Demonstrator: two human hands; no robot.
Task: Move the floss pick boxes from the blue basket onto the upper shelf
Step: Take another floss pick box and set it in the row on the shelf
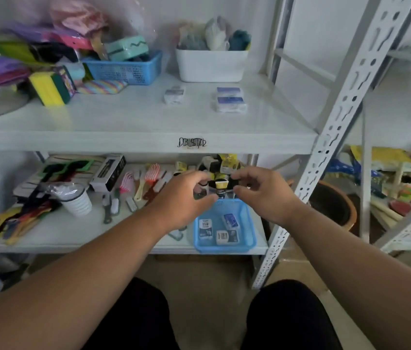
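A light blue basket (225, 249) sits at the right end of the lower shelf. It holds three small floss pick boxes: one at the left (205, 228), one at the back right (231, 220) and one at the front (227, 237). On the upper shelf (123, 117) lie three more boxes, one alone (174, 95) and two side by side (228, 92) (231, 104). My left hand (184, 200) and my right hand (262, 195) hover just above the basket's far edge. The fingers of both are loosely curled and hold nothing.
A white bin (210, 64) and a blue mesh basket (126, 69) stand at the back of the upper shelf, with sponges (50, 88) to the left. Brushes (136, 185), a white cup (77, 200) and yellow-black tubes (222, 189) crowd the lower shelf. A slotted upright (325, 147) rises at the right.
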